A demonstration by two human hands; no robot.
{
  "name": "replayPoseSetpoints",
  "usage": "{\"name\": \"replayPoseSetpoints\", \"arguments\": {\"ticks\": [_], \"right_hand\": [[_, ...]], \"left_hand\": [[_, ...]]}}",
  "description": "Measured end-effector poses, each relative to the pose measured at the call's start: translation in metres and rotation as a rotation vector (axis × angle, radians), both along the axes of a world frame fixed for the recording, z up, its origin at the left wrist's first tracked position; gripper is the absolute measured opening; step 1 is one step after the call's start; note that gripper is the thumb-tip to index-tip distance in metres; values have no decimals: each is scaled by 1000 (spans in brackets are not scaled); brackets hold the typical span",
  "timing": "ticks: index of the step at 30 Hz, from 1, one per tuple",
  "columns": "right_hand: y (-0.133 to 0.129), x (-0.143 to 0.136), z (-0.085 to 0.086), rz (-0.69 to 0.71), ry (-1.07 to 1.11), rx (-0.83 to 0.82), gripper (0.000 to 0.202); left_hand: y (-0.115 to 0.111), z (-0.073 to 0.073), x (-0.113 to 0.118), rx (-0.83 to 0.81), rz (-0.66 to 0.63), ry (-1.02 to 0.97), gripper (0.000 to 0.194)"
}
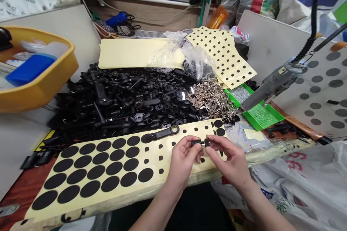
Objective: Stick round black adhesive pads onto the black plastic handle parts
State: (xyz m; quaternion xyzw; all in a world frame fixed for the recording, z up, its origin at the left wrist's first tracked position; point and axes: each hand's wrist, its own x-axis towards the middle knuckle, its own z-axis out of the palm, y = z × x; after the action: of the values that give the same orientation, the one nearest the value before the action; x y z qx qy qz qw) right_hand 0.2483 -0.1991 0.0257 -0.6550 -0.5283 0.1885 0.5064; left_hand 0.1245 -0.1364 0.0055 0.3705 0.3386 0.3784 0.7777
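Observation:
Over the front of the bench my left hand (184, 157) pinches a small black cylindrical plastic part (196, 143). Facing it, my right hand (227, 153) grips a smaller black piece (207, 142) between thumb and fingertips. A thin bright metal bit shows between the two pieces; whether they are joined I cannot tell. Beneath my hands lies a pale yellow sheet (108, 202) with large black round stickers (109, 184) and small black dots. On its upper edge rests a black plastic arm (165, 132) with a ring at one end.
Behind the sheet spreads a heap of black plastic parts (121, 94), with a pile of small metal clips (211, 97) to its right. A green tray (276, 116) holds tiny metal pieces. A grey electric screwdriver (273, 85) hangs above it. A yellow bin (62, 68) stands left.

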Motion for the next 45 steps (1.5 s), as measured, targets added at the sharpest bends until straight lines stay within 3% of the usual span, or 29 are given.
{"name": "replayPoseSetpoints", "arguments": {"ticks": [7, 12, 14, 22, 27, 32, 37, 39, 42, 45], "right_hand": [[3, 6, -1, 61, -186, 86, 23], [6, 9, -5, 48, 275, -64, 18], [6, 9, -5, 50, 352, -95, 18], [4, 10, -6, -29, 49, 32, 22], [7, 7, -5, 31, 297, -29, 24], [8, -1, -4, -59, 178, 51, 23], [11, 8, -9, -69, 502, -30, 20], [12, 16, -11, -120, 575, 2, 20], [9, 26, -11, -215, 565, 69, 21], [8, 29, -12, -176, 499, 32, 24]], "left_hand": [[0, 7, -1, 15, 7, 40, 21], [-2, 8, 1, 17, 0, 63, 21], [-2, 7, 2, 17, 8, 66, 20], [-2, 9, 2, 29, 17, 55, 20], [-2, 12, 2, 50, 50, 70, 18], [-3, 12, 5, 9, 116, 51, 20], [-8, 11, 6, 37, 93, 65, 19], [-6, 10, 1, 75, 143, 117, 19], [1, 10, -7, 100, 220, 188, 22], [8, 13, -11, 47, 189, 132, 26]]}}
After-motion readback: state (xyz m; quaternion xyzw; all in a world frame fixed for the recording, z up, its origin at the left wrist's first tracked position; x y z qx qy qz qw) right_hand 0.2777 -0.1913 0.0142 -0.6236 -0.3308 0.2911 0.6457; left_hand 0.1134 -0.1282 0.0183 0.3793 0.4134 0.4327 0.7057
